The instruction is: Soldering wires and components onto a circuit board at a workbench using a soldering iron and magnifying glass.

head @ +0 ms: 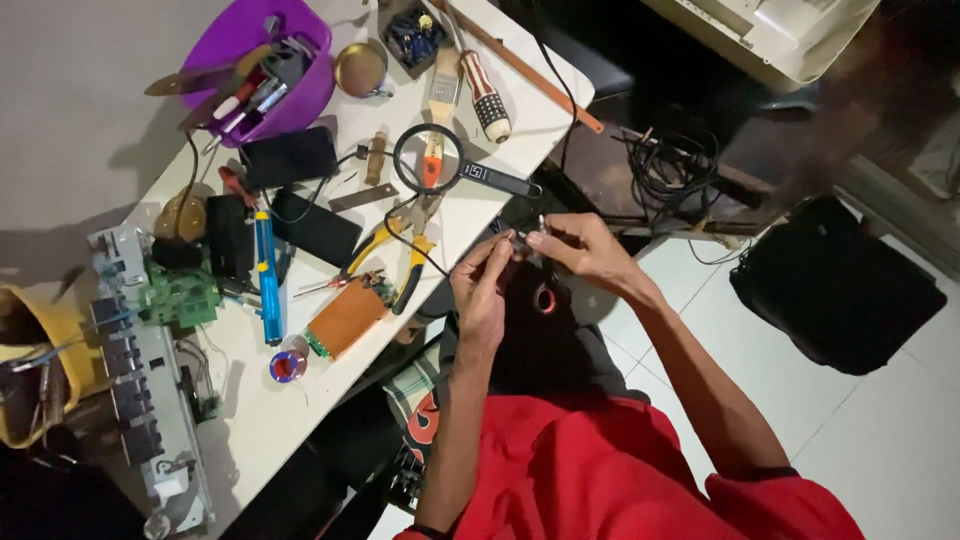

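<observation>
Head view: my left hand (pixel 483 285) and right hand (pixel 577 243) meet at frame centre, just off the white tabletop (pixel 260 420) edge. Both pinch a small metal part (pixel 528 236) between fingertips; its kind is too small to tell. A black wire (pixel 425 255) runs from it toward the yellow-handled pliers (pixel 400 262) and magnifying glass (pixel 432 160).

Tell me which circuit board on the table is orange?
The flat rectangular board lying just below the yellow-handled pliers. The other board, farther left beside the blue tool, is green and crowded with parts.
</observation>
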